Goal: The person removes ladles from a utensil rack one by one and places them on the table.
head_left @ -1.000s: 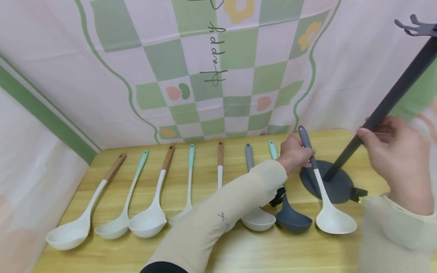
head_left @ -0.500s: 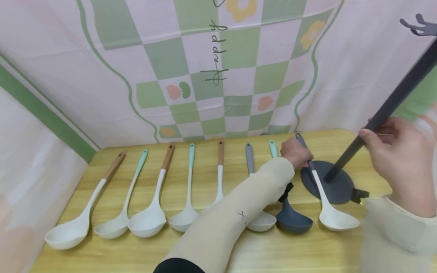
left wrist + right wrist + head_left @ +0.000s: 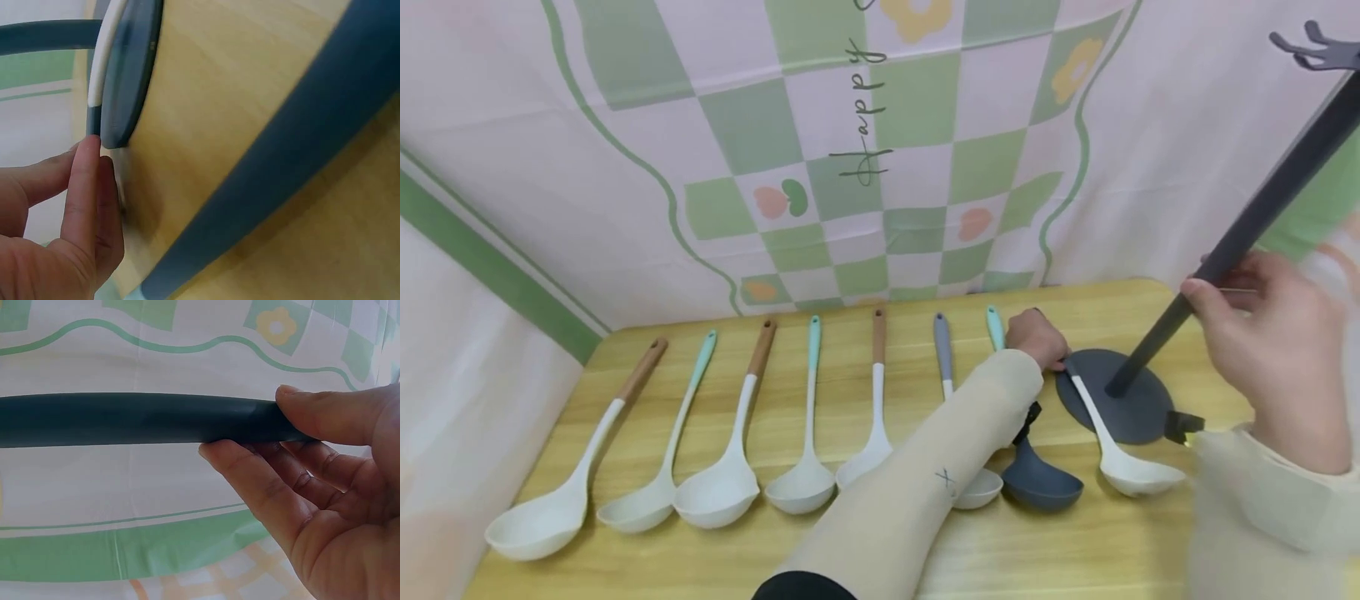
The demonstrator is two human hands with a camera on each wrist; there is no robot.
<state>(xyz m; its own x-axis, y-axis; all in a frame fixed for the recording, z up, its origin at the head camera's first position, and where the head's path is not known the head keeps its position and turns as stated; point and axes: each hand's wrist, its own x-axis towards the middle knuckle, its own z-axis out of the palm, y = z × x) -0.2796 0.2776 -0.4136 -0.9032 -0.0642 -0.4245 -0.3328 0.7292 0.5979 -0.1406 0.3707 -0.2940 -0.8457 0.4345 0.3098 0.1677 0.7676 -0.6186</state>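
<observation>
My left hand point(image 3: 1036, 337) pinches the grey handle of a white ladle point(image 3: 1138, 477), whose bowl points to the front right. In the left wrist view the ladle's neck point(image 3: 106, 53) slants past the round base point(image 3: 134, 75) of a dark stand. Whether neck and base touch, I cannot tell. The handle's far end is hidden by the hand. My right hand point(image 3: 1273, 350) holds the stand's upright pole point(image 3: 1247, 221) between thumb and fingers; the right wrist view shows this grip on the dark pole point(image 3: 137, 419) closely.
Several ladles lie in a row on the wooden table point(image 3: 737, 567), among them a dark one point(image 3: 1041, 483) with a mint handle end, partly under my left forearm. Hooks point(image 3: 1318, 52) crown the stand. A checked cloth point(image 3: 917, 100) hangs behind.
The held ladle's handle has come down and drawn toward the table, its hanging end now out of sight behind my left hand. My right hand keeps its place on the pole.
</observation>
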